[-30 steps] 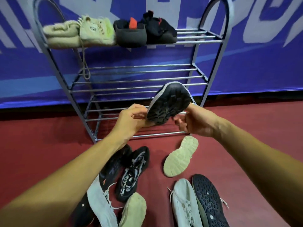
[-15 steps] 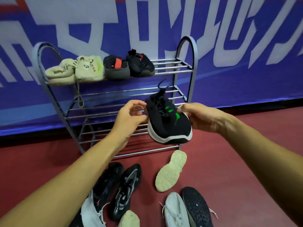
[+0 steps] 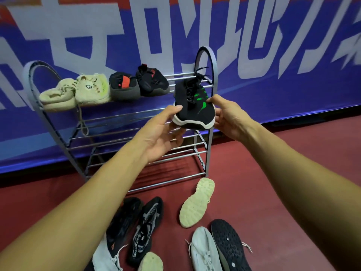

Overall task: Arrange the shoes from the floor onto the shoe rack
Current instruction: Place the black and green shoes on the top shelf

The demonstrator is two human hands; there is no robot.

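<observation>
Black shoe (image 3: 195, 106) hides the shoe rack (image 3: 212, 61) top shelf's right end.

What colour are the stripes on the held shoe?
Green, on the black shoe, head view.

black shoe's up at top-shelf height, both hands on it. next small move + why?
Probably ease the black shoe forward and set it sole-down on the bare bars at the right end of the top shelf. Left hand and right hand hold it upright, level with that shelf, just right of the four shoes already there, so the open slot sits right behind it.
</observation>
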